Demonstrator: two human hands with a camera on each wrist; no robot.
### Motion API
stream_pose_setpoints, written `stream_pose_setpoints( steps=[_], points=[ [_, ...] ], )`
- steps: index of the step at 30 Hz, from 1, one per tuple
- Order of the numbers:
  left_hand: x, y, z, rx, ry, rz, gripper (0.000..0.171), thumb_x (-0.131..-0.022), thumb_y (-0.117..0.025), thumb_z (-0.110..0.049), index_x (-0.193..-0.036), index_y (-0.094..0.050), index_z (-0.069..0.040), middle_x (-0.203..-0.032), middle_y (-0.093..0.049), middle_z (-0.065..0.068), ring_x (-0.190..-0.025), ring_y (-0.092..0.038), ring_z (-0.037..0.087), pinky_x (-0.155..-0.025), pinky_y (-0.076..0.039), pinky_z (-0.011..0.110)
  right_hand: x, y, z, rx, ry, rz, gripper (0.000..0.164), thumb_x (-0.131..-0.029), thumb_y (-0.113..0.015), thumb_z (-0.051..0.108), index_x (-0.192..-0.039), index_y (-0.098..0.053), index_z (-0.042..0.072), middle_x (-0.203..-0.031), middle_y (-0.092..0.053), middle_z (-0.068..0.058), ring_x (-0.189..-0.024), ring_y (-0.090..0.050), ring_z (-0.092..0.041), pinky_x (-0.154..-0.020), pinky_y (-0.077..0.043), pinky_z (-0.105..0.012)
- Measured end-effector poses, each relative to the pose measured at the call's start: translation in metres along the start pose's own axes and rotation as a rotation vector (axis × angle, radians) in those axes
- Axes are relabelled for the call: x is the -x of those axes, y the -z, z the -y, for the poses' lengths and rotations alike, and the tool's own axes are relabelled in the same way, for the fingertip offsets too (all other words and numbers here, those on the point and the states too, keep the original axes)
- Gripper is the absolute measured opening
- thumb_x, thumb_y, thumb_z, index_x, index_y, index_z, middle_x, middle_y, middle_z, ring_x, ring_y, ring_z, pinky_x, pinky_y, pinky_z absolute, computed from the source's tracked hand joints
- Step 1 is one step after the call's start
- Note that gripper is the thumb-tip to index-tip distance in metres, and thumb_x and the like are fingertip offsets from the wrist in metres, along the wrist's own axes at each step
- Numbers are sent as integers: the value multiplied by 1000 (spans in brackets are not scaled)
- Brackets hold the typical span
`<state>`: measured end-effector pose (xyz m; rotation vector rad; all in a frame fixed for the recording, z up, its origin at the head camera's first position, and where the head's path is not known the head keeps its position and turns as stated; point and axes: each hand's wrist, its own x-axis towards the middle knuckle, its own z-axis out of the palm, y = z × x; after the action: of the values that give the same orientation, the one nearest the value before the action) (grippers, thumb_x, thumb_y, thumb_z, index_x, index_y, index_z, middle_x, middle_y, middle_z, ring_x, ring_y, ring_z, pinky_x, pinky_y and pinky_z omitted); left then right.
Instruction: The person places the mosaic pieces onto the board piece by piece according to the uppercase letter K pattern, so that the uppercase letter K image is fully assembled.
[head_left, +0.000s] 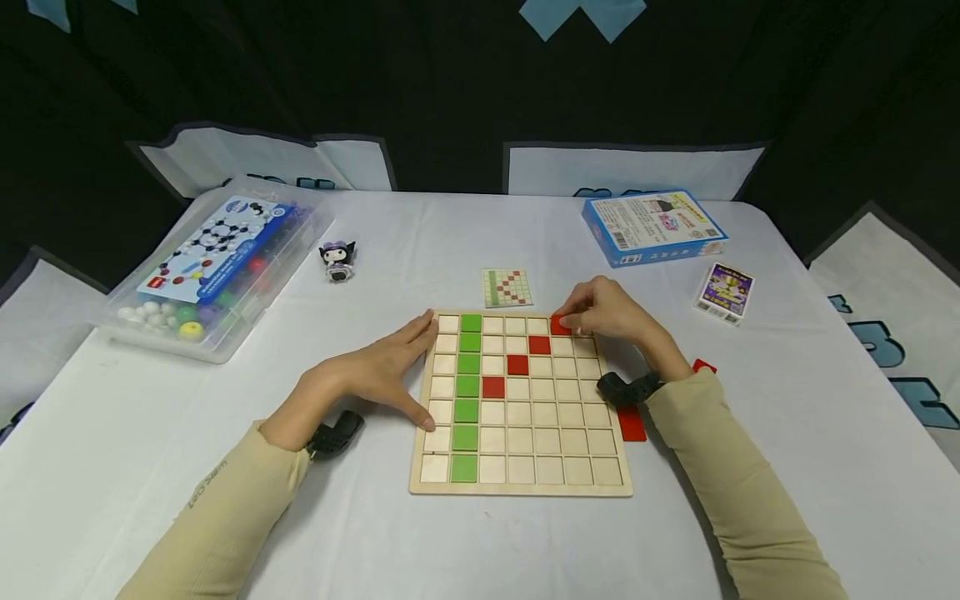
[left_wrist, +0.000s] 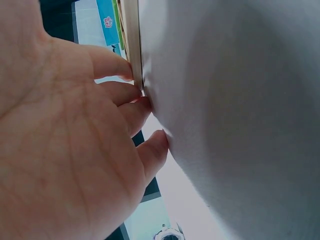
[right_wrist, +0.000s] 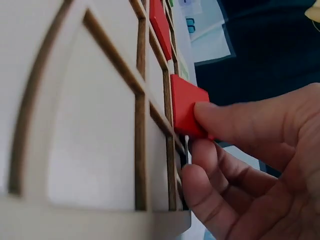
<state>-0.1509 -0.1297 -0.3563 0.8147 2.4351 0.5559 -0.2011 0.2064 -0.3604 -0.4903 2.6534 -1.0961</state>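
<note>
A wooden grid board (head_left: 521,489) lies flat on the white table. Green square tiles (head_left: 467,410) fill its second column from the left, and red tiles (head_left: 517,364) step diagonally up to the right. My right hand (head_left: 609,310) pinches a red square tile (right_wrist: 186,102) between thumb and fingers at the board's top row; in the right wrist view the tile stands tilted at its cell. My left hand (head_left: 382,367) rests along the board's left edge with fingers and thumb spread, fingertips touching the edge in the left wrist view.
More red tiles (head_left: 632,425) lie right of the board, partly under the right forearm. Behind the board is a small pattern card (head_left: 507,287). A clear plastic case (head_left: 217,267) and a figurine (head_left: 338,261) stand left; a blue box (head_left: 654,227) and a small card box (head_left: 725,293) lie right.
</note>
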Motion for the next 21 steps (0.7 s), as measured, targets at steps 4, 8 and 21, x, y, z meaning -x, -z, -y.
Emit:
stream_pose_setpoints(
  steps=[4, 8, 21],
  points=[
    [-1, 0, 0, -1, -1, -2, 131, -64, -85, -50, -152, -4, 4, -161, 11, 19, -149, 3, 36, -120, -14, 52, 0, -4, 5, 115, 42, -62, 13, -81, -63, -1, -83, -76, -2, -88, -69, -17, -65, -53, -17, -55, -40, -24],
    [-1, 0, 0, 9, 0, 1, 131, -64, -85, -49, -152, -4, 3, -161, 10, 19, -149, 3, 36, -120, -13, 52, 0, -6, 5, 141, 23, -72, 11, -82, -63, -1, -82, -74, 1, -86, -71, -15, -65, -54, -16, -58, -42, -25],
    [0, 0, -1, 6, 0, -4, 131, -65, -85, -50, -152, -4, 4, -161, 10, 20, -149, 3, 36, -120, -14, 53, 6, 0, -4, 62, -25, 0, 15, -85, -66, 5, -97, -75, -1, -96, -73, -16, -82, -59, -18, -69, -46, -25]
  ],
)
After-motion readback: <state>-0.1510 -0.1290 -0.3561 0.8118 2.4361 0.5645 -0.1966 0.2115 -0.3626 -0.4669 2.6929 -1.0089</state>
